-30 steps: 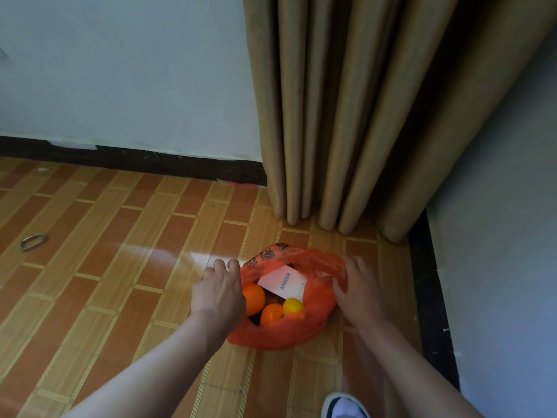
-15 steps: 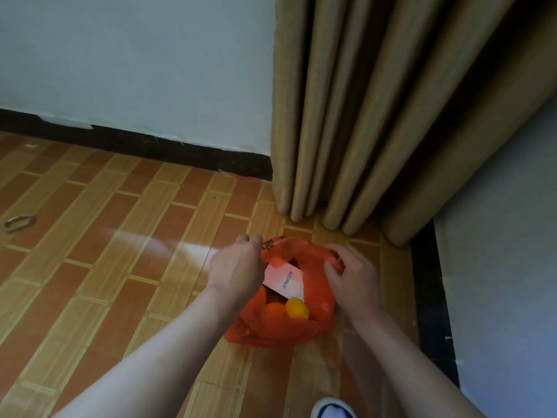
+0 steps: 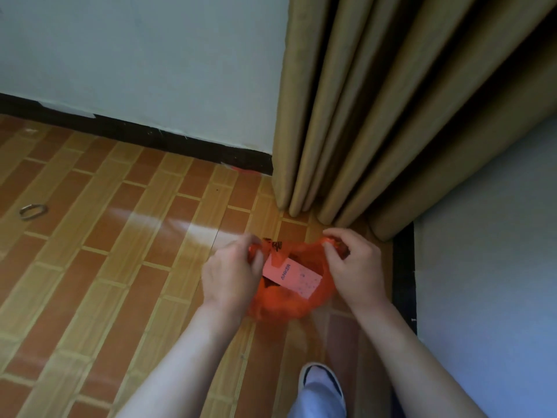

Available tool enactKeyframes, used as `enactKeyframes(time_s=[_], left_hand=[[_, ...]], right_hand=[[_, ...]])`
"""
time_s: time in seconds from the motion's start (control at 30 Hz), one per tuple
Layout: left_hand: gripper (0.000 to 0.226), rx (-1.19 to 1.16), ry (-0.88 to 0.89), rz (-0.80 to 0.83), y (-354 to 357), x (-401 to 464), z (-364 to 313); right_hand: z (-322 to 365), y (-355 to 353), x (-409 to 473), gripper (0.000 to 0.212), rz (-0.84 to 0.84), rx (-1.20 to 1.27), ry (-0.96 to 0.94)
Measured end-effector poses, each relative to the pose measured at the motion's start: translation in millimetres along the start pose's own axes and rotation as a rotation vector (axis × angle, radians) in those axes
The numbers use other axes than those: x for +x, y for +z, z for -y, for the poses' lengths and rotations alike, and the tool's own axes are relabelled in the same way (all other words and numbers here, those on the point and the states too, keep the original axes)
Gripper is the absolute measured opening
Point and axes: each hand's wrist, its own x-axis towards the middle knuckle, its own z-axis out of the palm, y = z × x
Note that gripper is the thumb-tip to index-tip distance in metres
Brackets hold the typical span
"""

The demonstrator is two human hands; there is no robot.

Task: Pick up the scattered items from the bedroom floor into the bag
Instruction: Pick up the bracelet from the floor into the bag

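Observation:
An orange plastic bag (image 3: 280, 307) sits on the wood-pattern floor near the curtain. Inside it a white box marked ANKER (image 3: 291, 277) shows, tinted by the plastic. My left hand (image 3: 230, 274) pinches the bag's left handle. My right hand (image 3: 355, 267) pinches the right handle at the rim. The orange fruits seen earlier are now hidden by the gathered plastic. A small metal ring (image 3: 32, 211) lies on the floor far to the left.
Tan curtain folds (image 3: 361, 116) hang just behind the bag. A black skirting (image 3: 150, 135) runs along the pale wall. A wall (image 3: 488, 267) closes the right side. My shoe (image 3: 321, 384) stands on the floor just below the bag.
Both hands moved from the bag's sides up to its rim and closed on the handles. The bag's mouth has drawn together, hiding the fruits.

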Motion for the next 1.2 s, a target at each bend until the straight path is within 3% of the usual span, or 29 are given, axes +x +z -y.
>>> enactKeyframes(time_s=[0.37,0.7,1.0,1.2], left_hand=[[0.012,-0.006,-0.122,0.071,-171.8,-34.6,-91.4],[0.011,0.026,-0.082,0.002,-383.9,-63.4,-189.7],[0.01,-0.066,0.015,-0.17,-591.0,-124.6,-244.0],[0.007,-0.136,0.006,-0.354,-688.8,-152.5,-264.9]], right_hand=[[146.8,-135.7,2.5,0.015,0.093,-0.016,0.078],[320.7,-285.6,24.0,0.02,0.005,-0.038,0.046],[497.1,-405.4,2.9,0.022,-0.104,0.036,-0.031],[590.6,-456.5,-6.2,0.021,-0.187,0.095,-0.069]])
